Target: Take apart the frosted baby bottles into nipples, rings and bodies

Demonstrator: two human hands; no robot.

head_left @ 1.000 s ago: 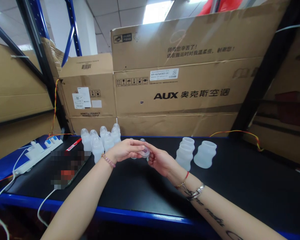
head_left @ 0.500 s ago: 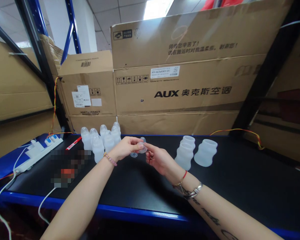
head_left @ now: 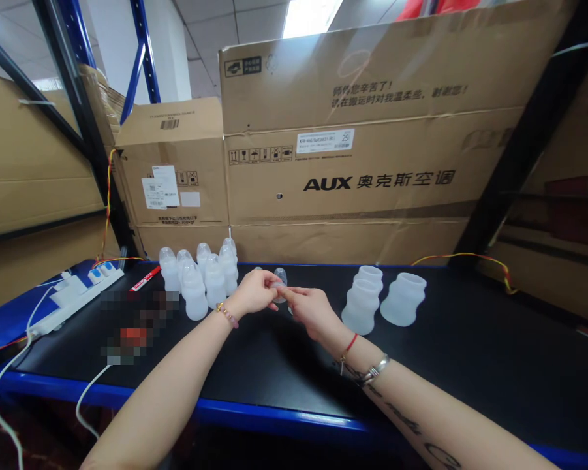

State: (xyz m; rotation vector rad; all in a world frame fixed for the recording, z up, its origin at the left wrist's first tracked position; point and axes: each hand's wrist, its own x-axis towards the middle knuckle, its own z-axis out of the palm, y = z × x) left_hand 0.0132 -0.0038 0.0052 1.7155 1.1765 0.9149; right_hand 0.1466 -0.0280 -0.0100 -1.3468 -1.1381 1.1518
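Observation:
My left hand (head_left: 255,290) and my right hand (head_left: 314,309) meet over the middle of the table. Pinched between their fingertips is a small clear bottle nipple (head_left: 277,285), mostly hidden by the fingers. Just behind it a clear domed cap (head_left: 281,275) shows. To the left stand several frosted baby bottles with clear domed caps, the nearest bottle (head_left: 194,294) upright by my left forearm. Right of my right hand are three open frosted bottle bodies, among them a front one (head_left: 359,308) and a wider-looking one (head_left: 404,299).
A red marker (head_left: 145,279) lies at the left, near a white power strip (head_left: 78,303) with cables. A blurred object (head_left: 136,336) with a white cable lies in front. Large cardboard (head_left: 372,209) walls off the back of the black table (head_left: 450,385).
Both hands have drawn closer together, and the nipple is now more covered by the fingers. My right hand has shifted slightly left. The bottles have stayed put.

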